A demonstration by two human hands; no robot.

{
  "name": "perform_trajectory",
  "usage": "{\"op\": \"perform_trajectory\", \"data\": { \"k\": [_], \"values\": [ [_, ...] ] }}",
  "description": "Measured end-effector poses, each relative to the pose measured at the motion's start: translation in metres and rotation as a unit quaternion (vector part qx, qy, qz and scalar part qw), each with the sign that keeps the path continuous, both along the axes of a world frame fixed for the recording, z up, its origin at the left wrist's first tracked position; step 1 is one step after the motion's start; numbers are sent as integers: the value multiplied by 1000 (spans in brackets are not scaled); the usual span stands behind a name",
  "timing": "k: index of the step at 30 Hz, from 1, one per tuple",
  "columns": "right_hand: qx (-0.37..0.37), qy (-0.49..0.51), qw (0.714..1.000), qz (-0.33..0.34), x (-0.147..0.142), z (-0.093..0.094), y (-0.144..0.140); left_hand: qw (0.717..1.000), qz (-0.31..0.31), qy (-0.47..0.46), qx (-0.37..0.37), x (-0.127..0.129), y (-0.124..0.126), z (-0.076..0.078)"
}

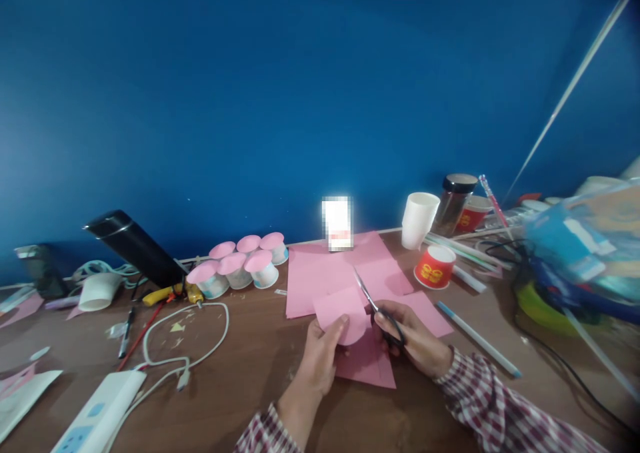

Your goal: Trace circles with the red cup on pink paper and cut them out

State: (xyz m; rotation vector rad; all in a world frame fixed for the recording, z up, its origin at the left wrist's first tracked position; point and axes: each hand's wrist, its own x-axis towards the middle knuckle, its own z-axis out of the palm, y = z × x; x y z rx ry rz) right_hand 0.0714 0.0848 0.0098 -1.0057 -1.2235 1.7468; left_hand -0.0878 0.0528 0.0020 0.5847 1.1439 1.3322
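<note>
Pinched between thumb and fingers of my left hand (323, 353) is a piece of pink paper (343, 313) with a rounded lower edge and straighter upper sides. My right hand (417, 340) grips the dark handles of a pair of scissors (369, 293), whose blades point up and away just right of the paper. Whether the blades touch the paper I cannot tell. Under both hands lie larger pink sheets (320, 273). To the left stand several small paper cups (264, 276), each topped with a pink paper round (259, 260).
A red paper cup (434, 268), white cups (419, 220) and a dark-lidded jar (455, 203) stand at right, near a blue-white tube (480, 340). At left are a black cylinder (135, 248), a white cable (187, 360) and a power strip (103, 413). A blue wall (300, 106) rises behind.
</note>
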Motion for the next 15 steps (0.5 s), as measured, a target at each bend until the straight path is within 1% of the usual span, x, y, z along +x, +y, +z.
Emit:
{"op": "perform_trajectory", "data": {
  "k": [2,4,10,15],
  "values": [
    [-1,8,1000,-4,0,0,0,1000,-18,12,19,0,-1,-1],
    [-6,9,1000,-7,-1,1,0,999,-22,19,30,1,-1,-1],
    [-21,0,1000,-4,-1,3,-1,999,-19,27,27,2,-2,-1],
    [-46,-5,999,-15,1,-1,-1,998,-34,15,41,1,-2,-2]
  ]
}}
